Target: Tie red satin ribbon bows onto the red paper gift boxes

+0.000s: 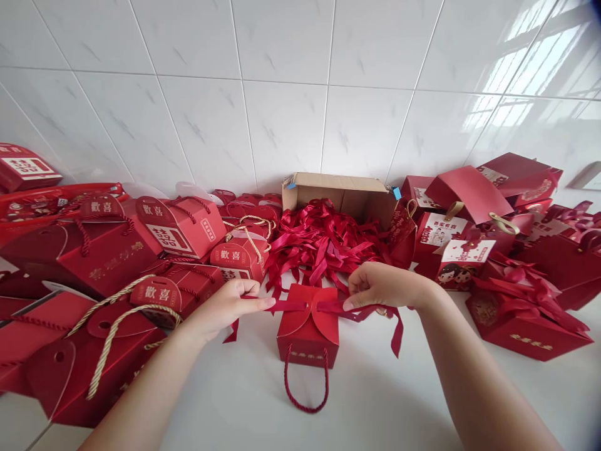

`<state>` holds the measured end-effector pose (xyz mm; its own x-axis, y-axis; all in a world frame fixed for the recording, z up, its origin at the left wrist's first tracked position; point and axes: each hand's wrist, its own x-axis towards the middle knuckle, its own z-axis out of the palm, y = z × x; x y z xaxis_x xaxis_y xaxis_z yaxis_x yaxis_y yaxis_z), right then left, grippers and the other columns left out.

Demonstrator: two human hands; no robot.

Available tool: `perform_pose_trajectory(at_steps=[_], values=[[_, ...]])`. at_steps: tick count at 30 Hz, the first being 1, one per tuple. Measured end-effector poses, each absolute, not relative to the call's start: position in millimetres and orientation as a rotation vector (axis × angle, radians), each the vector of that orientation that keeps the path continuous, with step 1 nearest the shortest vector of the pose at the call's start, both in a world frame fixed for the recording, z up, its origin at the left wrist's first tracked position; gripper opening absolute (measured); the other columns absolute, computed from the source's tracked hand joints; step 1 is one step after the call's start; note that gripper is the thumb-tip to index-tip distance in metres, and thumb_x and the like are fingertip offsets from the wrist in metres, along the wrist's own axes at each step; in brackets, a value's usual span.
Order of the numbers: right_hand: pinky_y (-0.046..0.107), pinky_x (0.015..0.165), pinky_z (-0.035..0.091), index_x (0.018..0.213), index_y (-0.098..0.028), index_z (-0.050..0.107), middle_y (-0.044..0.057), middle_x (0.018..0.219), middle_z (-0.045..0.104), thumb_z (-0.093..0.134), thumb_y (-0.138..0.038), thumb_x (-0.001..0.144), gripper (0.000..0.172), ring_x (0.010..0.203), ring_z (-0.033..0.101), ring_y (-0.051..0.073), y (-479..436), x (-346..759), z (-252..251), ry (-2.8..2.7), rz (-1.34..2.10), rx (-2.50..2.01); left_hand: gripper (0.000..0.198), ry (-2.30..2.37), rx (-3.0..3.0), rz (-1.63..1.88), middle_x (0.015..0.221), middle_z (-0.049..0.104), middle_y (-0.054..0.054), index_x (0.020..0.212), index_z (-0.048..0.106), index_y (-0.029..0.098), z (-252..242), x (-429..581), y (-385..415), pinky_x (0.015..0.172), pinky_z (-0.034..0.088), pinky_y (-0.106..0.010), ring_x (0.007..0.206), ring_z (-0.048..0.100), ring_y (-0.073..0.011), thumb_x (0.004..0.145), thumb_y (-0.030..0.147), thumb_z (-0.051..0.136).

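A small red gift box (307,335) with rounded top flaps and a red cord handle stands on the white floor in front of me. A red ribbon (286,306) runs across its top through the flaps. My left hand (224,308) pinches the ribbon's left end just left of the box. On the other side my right hand (378,287) is closed on the right end, whose tail (397,332) hangs down beside the box. Both hands hold the ribbon taut.
An open cardboard carton (338,191) spilling loose red ribbons (323,241) lies behind the box. Several red gift boxes with cord handles (107,257) pile up at left. More red boxes and bags (511,263) crowd the right. A white tiled wall (291,81) rises behind.
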<state>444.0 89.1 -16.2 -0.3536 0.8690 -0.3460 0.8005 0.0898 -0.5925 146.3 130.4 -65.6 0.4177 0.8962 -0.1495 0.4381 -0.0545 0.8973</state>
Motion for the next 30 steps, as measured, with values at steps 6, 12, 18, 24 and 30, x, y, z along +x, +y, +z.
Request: perform_pose_trajectory(at_steps=[6, 12, 18, 24, 30], values=[[0.019, 0.041, 0.027, 0.064, -0.017, 0.053, -0.003, 0.057, 0.047, 0.072, -0.052, 0.066, 0.04, 0.049, 0.044, 0.008, 94.0, 449.9, -23.9, -2.141, 1.148, -1.73, 0.056, 1.226, 1.692, 0.551, 0.061, 0.017, 0.006, 0.059, 0.021, 0.021, -62.3, 146.1, 128.0, 0.052, 0.013, -0.026, 0.056, 0.016, -0.0104, 0.07, 0.048, 0.069], [0.019, 0.04, 0.03, 0.061, -0.017, 0.048, -0.003, 0.054, 0.045, 0.071, -0.056, 0.066, 0.046, 0.045, 0.045, 0.007, 100.7, 452.6, -31.4, -2.086, 1.111, -1.703, 0.056, 1.249, 1.713, 0.522, 0.06, 0.017, 0.006, 0.059, 0.021, 0.02, -62.0, 145.8, 127.3, 0.052, 0.012, -0.026, 0.055, 0.017, -0.0102, 0.072, 0.051, 0.066], [0.018, 0.035, 0.029, 0.067, -0.019, 0.048, -0.002, 0.056, 0.047, 0.07, -0.061, 0.066, 0.047, 0.043, 0.054, 0.012, 102.2, 456.2, -37.0, -1.887, 1.312, -1.772, 0.056, 1.255, 1.712, 0.506, 0.06, 0.017, 0.006, 0.06, 0.02, 0.02, -59.7, 143.1, 125.2, 0.051, 0.012, -0.026, 0.055, 0.016, -0.01, 0.076, 0.053, 0.062], [0.017, 0.034, 0.032, 0.062, -0.018, 0.043, -0.001, 0.061, 0.051, 0.075, -0.055, 0.064, 0.049, 0.048, 0.056, 0.011, 103.1, 454.6, -39.5, -1.9, 1.421, -1.749, 0.054, 1.289, 1.733, 0.477, 0.058, 0.018, 0.007, 0.059, 0.021, 0.02, -62.2, 146.0, 125.9, 0.05, 0.013, -0.025, 0.053, 0.018, -0.0093, 0.074, 0.049, 0.065], [0.018, 0.035, 0.029, 0.057, -0.017, 0.047, -0.003, 0.051, 0.048, 0.072, -0.048, 0.07, 0.042, 0.042, 0.048, 0.008, 103.4, 447.3, -36.0, -2.067, 1.358, -1.839, 0.055, 1.289, 1.75, 0.461, 0.057, 0.017, 0.007, 0.059, 0.019, 0.02, -64.9, 148.6, 127.3, 0.049, 0.013, -0.024, 0.052, 0.017, -0.0091, 0.074, 0.049, 0.063]])
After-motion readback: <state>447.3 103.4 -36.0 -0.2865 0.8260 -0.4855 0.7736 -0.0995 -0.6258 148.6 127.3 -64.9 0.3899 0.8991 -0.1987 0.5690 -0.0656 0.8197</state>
